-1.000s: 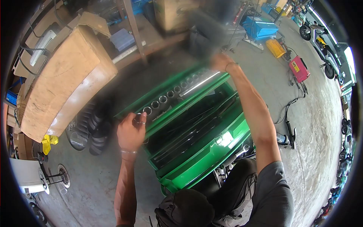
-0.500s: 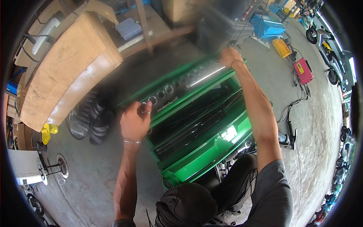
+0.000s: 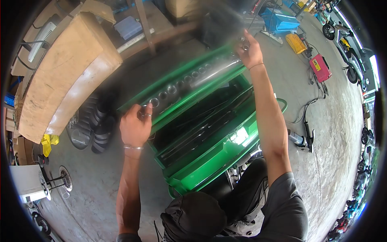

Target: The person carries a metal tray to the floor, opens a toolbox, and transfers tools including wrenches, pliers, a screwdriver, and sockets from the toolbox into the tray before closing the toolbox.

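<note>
A green metal toolbox (image 3: 189, 177) stands open in front of my knees, with dark, partly hidden tools inside. Along its far side runs a green tray (image 3: 161, 117) holding a row of shiny round sockets (image 3: 172, 89) and a long metal bar (image 3: 215, 73). My left hand (image 3: 136, 127) is closed at the tray's left end, thumb beside the nearest socket; its other fingertips are partly hidden. Just above the right end of the tray, my right hand (image 3: 252, 52) has its fingers bent around a small shiny round piece that looks like a socket. Blur softens the far edge.
A large cardboard box (image 3: 68, 76) stands at the left, with black sandals (image 3: 102, 135) on the floor beside it. At the right lie a red machine (image 3: 320, 67), a yellow case (image 3: 295, 43) and cables. Motorcycles (image 3: 348, 56) are parked farther off.
My right hand has turned and risen from the tray's right end, showing a shiny round piece at its fingers. My left hand stays at the left end. The whole view has shifted slightly.
</note>
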Tool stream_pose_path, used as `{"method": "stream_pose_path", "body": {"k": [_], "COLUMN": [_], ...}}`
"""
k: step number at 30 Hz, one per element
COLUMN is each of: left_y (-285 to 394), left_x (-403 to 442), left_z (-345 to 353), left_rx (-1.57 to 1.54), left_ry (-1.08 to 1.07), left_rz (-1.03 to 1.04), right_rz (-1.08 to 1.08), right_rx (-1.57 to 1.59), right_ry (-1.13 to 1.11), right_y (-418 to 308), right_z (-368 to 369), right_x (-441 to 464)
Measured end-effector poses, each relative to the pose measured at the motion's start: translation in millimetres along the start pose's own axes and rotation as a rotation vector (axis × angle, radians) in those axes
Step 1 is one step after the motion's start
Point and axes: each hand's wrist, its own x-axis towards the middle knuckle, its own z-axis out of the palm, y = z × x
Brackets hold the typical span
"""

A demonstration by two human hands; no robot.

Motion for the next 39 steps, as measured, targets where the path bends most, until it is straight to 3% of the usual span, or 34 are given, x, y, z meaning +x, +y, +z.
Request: {"method": "stream_pose_path", "body": {"k": [4, 5, 9, 11, 12, 15, 21, 23, 29, 35, 37, 39], "left_y": [3, 4, 9, 7, 5, 4, -1, -3, -7, -7, -11, -3], "left_x": [1, 0, 2, 2, 2, 1, 1, 2, 1, 2, 1, 4], "left_z": [-2, -2, -4, -4, -1, -2, -1, -1, -1, 0, 2, -5], "left_rx": [-0.005, -0.002, 0.029, 0.043, 0.028, 0.02, 0.005, -0.008, -0.001, -0.077, -0.079, -0.091], "left_ry": [-0.026, -0.034, -0.052, -0.075, -0.048, -0.031, -0.068, -0.074, -0.051, -0.015, 0.024, -0.085], "left_rz": [-0.023, -0.019, -0.049, -0.072, -0.044, -0.029, -0.063, -0.07, -0.129, -0.299, -0.292, -0.398], "right_rz": [0.09, 0.181, -0.033, 0.06, -0.199, -0.114, -0.009, -0.109, -0.127, -0.21, -0.291, -0.357], "right_rx": [0.064, 0.04, -0.704, -1.405, -1.738, -1.899, -2.038, -2.065, -2.181, -2.058, -1.887, -1.817], "right_ry": [-0.01, -0.1, -0.226, -0.38, -0.452, -0.437, -0.609, -0.644, -0.683, -0.68, -0.553, -0.531], "right_y": [5, 8, 21, 17, 32, 49, 59, 62, 67, 54, 48, 44], "right_z": [-2, -11, 0, 24, 18, 20, 24, 23, 25, 29, 27, 22], "right_x": [3, 15, 16, 2, 10, 12, 11, 14, 19, 3, -5, -4]}}
